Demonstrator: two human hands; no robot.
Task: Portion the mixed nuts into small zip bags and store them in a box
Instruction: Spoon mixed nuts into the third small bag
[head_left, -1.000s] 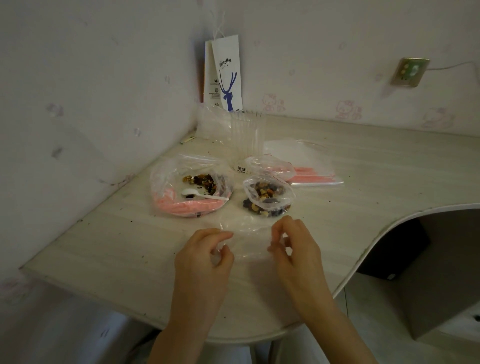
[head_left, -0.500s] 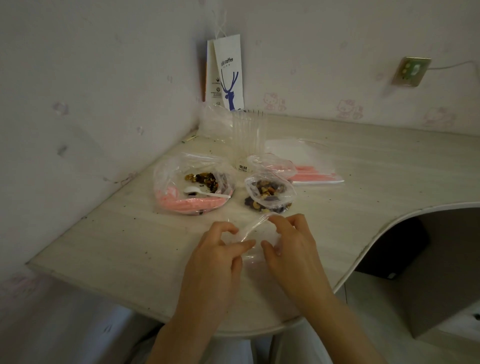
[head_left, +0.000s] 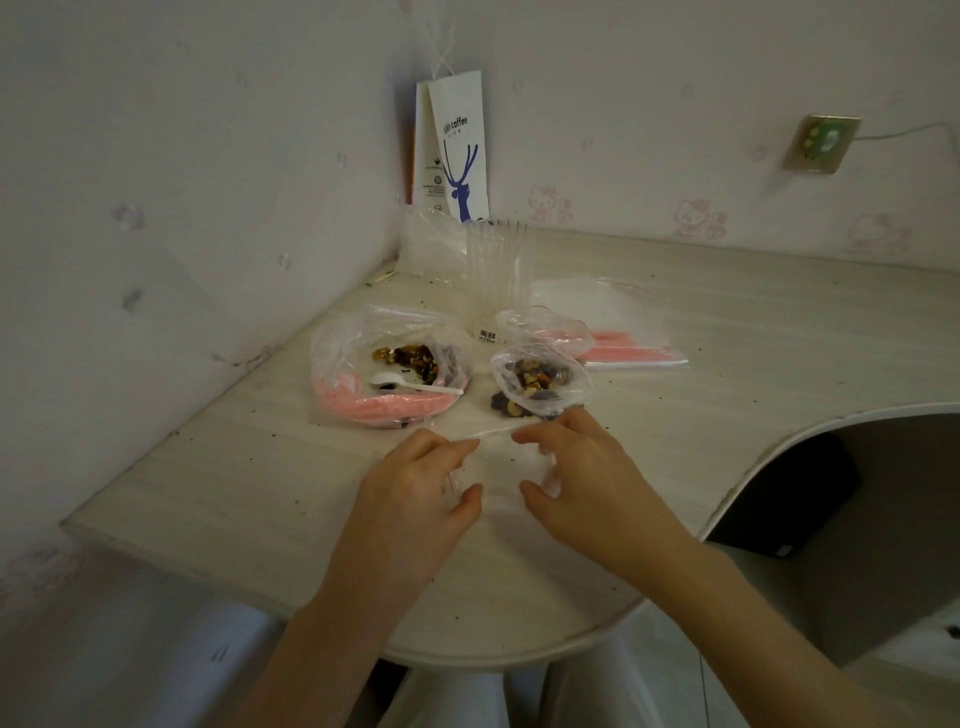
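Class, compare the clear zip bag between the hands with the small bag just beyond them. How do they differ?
The held zip bag shows no nuts; the small bag beyond holds mixed nuts. The held zip bag lies nearly flat between the left hand and right hand; the small bag beyond stands bulged, mouth open. Both are clear plastic.

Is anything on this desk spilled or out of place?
Yes: small dark crumbs lie scattered over the pale wooden desk, around the large clear bag of mixed nuts and the small clear bag of nuts. The left hand and right hand hold an empty clear zip bag. Nothing else stands out.
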